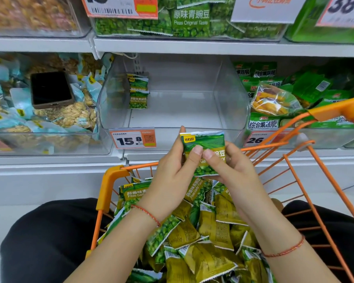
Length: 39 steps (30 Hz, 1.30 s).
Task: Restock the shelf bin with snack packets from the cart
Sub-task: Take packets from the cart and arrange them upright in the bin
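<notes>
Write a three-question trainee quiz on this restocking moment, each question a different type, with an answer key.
1. True or false: the clear shelf bin is full.
2. What lies on the peanut packets in the neighbouring bin?
3. The held packet is in: A) left hand only B) right hand only C) both.

Key
1. False; only a few garlic pea packets stand at its back left.
2. A phone.
3. C; the orange cart holds the remainder.
</notes>
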{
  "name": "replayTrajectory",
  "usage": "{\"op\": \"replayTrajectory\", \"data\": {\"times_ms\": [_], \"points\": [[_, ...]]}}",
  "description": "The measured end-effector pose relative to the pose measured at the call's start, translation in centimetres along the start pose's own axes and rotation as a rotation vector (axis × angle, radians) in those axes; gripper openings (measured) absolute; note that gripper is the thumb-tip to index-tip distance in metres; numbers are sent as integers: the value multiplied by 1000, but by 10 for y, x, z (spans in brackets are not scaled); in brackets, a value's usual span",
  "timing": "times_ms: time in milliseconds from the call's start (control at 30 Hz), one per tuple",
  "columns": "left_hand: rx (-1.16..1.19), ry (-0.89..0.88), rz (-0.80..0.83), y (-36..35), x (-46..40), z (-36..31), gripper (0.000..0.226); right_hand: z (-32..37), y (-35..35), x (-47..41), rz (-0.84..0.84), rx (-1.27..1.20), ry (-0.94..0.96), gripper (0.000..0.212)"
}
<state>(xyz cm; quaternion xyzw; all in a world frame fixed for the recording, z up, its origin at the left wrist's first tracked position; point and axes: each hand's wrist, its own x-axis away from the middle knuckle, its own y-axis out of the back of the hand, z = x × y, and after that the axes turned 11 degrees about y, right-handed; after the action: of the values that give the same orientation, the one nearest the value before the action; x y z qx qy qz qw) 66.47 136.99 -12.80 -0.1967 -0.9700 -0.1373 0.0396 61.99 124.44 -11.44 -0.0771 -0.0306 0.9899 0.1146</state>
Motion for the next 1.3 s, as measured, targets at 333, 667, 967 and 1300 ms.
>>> {"op": "replayTrajectory", "data": {"times_ms": [333,667,967,1300], "points": [[-337,-17,-5,40,-2,-5,37,-3,8,-6,-67,19,-88,35],[-899,12,34,65,23,-15,19,2,17,-9,-302,-95,-125,91],[-1192,161,218,84,51,1,61,3,5,-2,-170,-58,-117,53],[-193,24,284,79,37,-18,31,-6,2,-1,-164,-131,-236,14]]}}
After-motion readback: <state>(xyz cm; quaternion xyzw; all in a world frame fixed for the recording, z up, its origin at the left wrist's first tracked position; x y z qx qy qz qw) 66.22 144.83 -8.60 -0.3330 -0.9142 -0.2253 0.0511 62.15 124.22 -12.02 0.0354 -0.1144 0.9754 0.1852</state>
